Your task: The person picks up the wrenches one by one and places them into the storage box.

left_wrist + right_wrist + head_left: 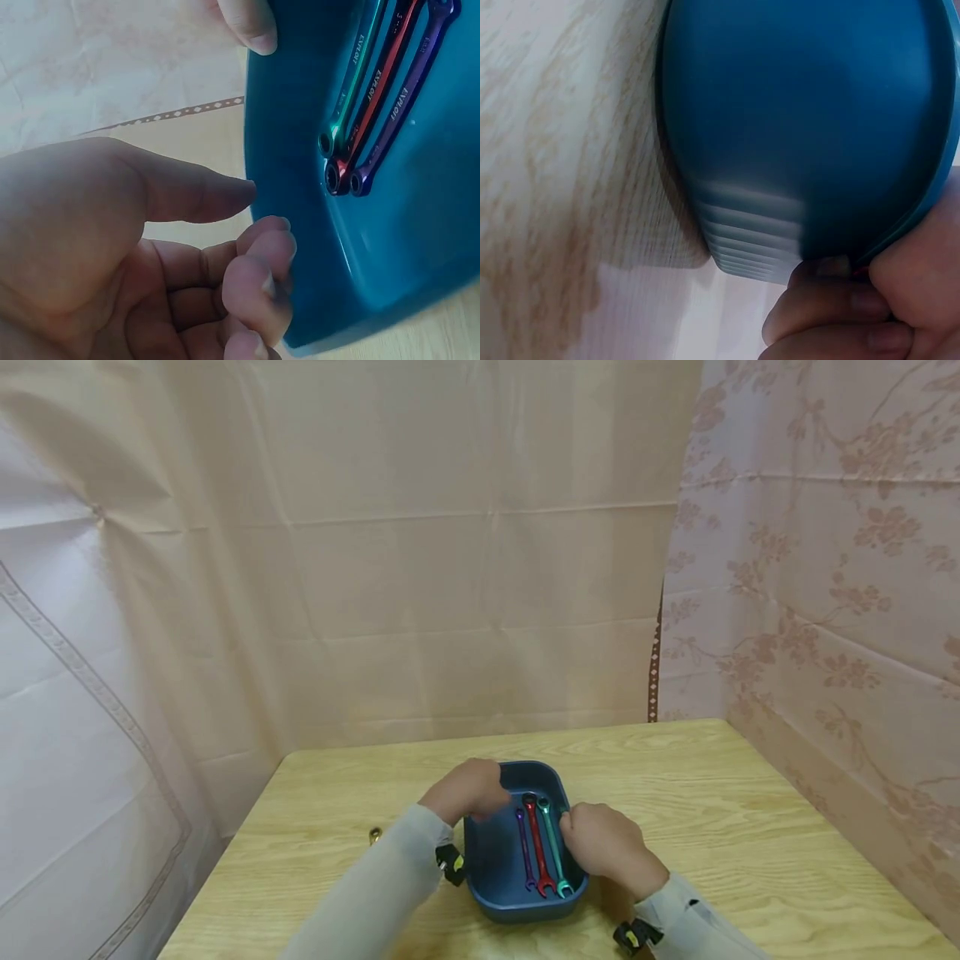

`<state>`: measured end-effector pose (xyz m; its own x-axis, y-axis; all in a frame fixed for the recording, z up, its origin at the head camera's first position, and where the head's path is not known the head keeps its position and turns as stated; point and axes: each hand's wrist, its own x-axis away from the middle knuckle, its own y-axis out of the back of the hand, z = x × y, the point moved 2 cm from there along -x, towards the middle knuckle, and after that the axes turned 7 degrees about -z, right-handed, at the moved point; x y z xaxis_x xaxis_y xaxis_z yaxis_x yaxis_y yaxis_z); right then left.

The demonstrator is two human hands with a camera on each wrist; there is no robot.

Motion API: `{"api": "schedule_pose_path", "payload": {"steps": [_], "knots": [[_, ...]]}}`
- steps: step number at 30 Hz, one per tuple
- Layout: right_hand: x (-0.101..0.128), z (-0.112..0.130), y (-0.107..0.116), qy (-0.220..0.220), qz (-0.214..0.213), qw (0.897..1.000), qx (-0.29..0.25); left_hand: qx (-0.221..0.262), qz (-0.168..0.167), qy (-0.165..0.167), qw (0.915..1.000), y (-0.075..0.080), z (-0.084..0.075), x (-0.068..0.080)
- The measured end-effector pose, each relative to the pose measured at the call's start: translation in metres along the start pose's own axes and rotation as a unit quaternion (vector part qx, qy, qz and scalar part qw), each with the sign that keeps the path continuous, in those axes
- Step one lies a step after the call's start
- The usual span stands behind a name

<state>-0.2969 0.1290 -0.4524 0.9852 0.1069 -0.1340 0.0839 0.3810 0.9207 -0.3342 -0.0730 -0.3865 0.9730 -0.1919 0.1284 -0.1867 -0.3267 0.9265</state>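
Observation:
A blue plastic tray (525, 912) sits on the wooden table (712, 810) in front of me. Three wrenches lie side by side in it: purple (524, 852), red (537, 847) and green (553, 847). My left hand (471, 789) is at the tray's far left corner. In the left wrist view its thumb and curled fingers (262, 236) close on the tray's rim (259, 112), near the wrenches' ring ends (341, 161). My right hand (606, 845) grips the right rim, and its curled fingers (855, 304) show at the tray's edge (802, 112).
A small gold object (374, 835) lies on the table left of the tray. Beige curtains (465, 568) hang behind the table, and a flowered one (825, 568) hangs on the right. Bare tabletop spreads to the right and behind the tray.

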Motion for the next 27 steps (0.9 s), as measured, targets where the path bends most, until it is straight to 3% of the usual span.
{"api": "schedule_pose_path", "payload": {"steps": [9, 21, 27], "knots": [[-0.002, -0.001, -0.001, -0.005, -0.008, 1.000, -0.002, -0.019, -0.020, -0.035, 0.9990, 0.009, 0.006, 0.014], [-0.006, -0.004, 0.001, -0.010, 0.009, 1.000, -0.010, 0.001, -0.036, -0.045, 0.9984, 0.009, 0.021, 0.029], [-0.005, -0.002, 0.002, -0.005, 0.003, 1.000, -0.017, -0.018, -0.049, -0.055, 0.9971, 0.010, 0.026, 0.032]]}}
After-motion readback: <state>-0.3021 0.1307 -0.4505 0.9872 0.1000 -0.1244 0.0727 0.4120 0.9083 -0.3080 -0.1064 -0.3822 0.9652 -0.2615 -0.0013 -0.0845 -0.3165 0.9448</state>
